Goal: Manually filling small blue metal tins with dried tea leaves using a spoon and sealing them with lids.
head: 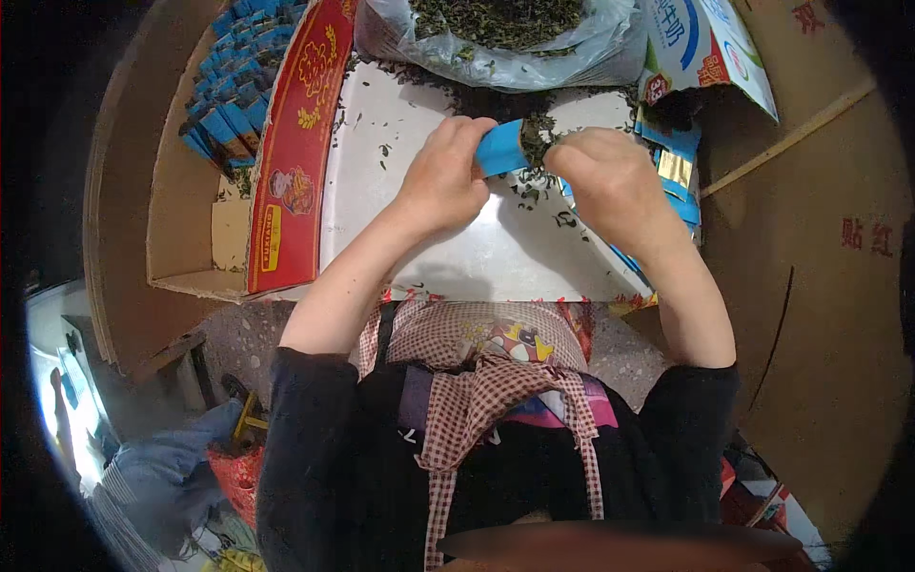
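Note:
My left hand (447, 171) grips a small blue packet (502, 149), holding it level with its mouth to the right. At that mouth is a clump of dark dried leaves (535, 143). The curled fingers of my right hand (607, 179) close on the clump; their tips are mostly hidden. Loose leaf bits lie beneath both hands on a white work surface (443, 268). More blue packets (678, 175), one showing a gold face, lie partly hidden beyond my right hand.
Behind the hands, a clear plastic bag (457, 61) holds a heap of dried leaves (500, 21). On the left, a red-sided cardboard box (289, 193) contains many blue packets (236, 107). A cut milk carton box (704, 50) stands at back right, beside a large cardboard sheet (808, 193).

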The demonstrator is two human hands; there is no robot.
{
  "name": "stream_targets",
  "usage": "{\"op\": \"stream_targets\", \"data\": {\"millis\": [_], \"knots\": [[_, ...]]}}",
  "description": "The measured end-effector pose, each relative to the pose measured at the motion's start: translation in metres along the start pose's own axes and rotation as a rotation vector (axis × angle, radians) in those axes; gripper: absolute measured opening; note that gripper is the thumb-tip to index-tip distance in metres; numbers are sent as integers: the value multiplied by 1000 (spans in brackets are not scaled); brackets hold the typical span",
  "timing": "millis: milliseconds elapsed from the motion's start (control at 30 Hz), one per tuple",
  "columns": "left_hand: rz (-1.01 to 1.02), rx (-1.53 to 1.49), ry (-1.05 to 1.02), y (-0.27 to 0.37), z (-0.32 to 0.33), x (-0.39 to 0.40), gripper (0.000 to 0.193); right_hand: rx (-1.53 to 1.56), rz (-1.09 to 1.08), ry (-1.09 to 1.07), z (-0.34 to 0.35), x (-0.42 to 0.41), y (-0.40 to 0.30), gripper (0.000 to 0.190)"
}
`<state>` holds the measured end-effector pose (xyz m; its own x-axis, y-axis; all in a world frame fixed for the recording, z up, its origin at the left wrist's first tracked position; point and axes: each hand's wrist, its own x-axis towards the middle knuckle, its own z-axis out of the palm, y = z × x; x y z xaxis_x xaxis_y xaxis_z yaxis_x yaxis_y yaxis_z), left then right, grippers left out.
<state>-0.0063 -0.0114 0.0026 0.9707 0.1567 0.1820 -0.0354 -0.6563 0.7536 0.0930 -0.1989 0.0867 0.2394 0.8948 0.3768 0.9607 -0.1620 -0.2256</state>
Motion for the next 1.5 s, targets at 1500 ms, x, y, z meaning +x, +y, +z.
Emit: {"op": "stream_targets", "data": {"millis": [1500], "knots": [[-130, -18, 38, -21, -13, -5, 60, 397, 799, 466, 128, -27, 63, 11]]}}
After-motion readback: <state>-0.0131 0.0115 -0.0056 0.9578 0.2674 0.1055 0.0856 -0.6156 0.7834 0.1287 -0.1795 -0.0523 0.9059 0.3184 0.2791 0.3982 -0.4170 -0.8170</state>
